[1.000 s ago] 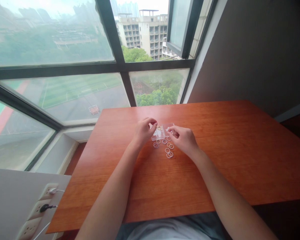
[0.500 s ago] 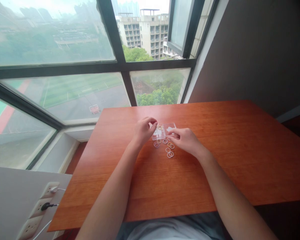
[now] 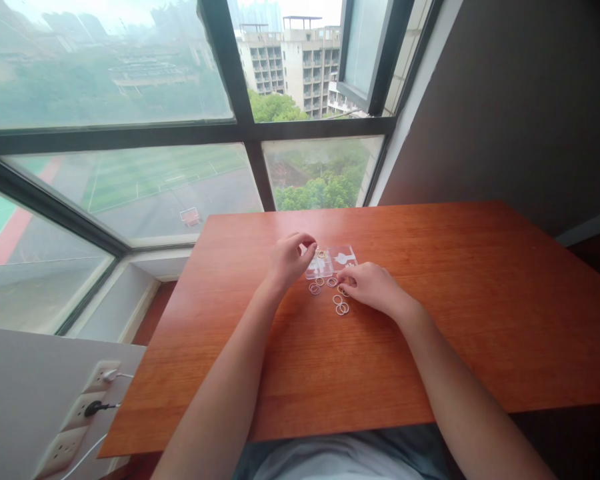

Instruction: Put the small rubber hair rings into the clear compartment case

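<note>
Two bare hands reach over the table point(image 3: 340, 373), one on each side of a small mess of rings. The left hand point(image 3: 293, 259) is at the left side of the clear box point(image 3: 320, 272). Its thumb and first finger bend toward each other, tips close, but I cannot tell if they pinch anything. Some of the box is behind this hand.

Just right of those fingertips, a few yellow rings point(image 3: 321, 254) lie inside the box. On the table, at the near side of the box, are the pink rings point(image 3: 315, 289). Next to them is a small tan ring point(image 3: 320, 282), and then the purple rings point(image 3: 332, 282).

Farther right, the clear lid point(image 3: 342, 255) lies flat beside the box, so together they make a long shape that runs left to right. The white rings point(image 3: 342, 309) lie nearest the body, well apart from the box.

The right hand point(image 3: 369, 283) is at the right end. Its fingers are bent down over a ring or two, so it is the nearer hand to the loose rings on that side. From those fingertips, the box is to the left and a bit farther away. I cannot tell if a ring is in its grip.
</note>
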Available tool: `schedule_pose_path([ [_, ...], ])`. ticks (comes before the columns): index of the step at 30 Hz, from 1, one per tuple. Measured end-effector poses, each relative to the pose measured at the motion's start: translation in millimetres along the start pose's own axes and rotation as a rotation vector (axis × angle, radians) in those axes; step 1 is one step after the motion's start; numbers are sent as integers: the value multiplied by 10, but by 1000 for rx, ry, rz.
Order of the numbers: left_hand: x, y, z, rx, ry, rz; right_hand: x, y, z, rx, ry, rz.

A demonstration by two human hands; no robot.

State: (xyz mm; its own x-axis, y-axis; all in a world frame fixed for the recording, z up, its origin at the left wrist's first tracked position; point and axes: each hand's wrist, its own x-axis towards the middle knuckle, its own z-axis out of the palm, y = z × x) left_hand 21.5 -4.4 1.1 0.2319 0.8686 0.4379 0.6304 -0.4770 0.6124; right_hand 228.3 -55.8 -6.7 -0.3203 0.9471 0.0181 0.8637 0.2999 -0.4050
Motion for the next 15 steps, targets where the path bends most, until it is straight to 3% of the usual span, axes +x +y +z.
schedule_pose_path([
  [15,-3,11,-3,-16,-9,1,-2,-34,19,-183,-28,5],
])
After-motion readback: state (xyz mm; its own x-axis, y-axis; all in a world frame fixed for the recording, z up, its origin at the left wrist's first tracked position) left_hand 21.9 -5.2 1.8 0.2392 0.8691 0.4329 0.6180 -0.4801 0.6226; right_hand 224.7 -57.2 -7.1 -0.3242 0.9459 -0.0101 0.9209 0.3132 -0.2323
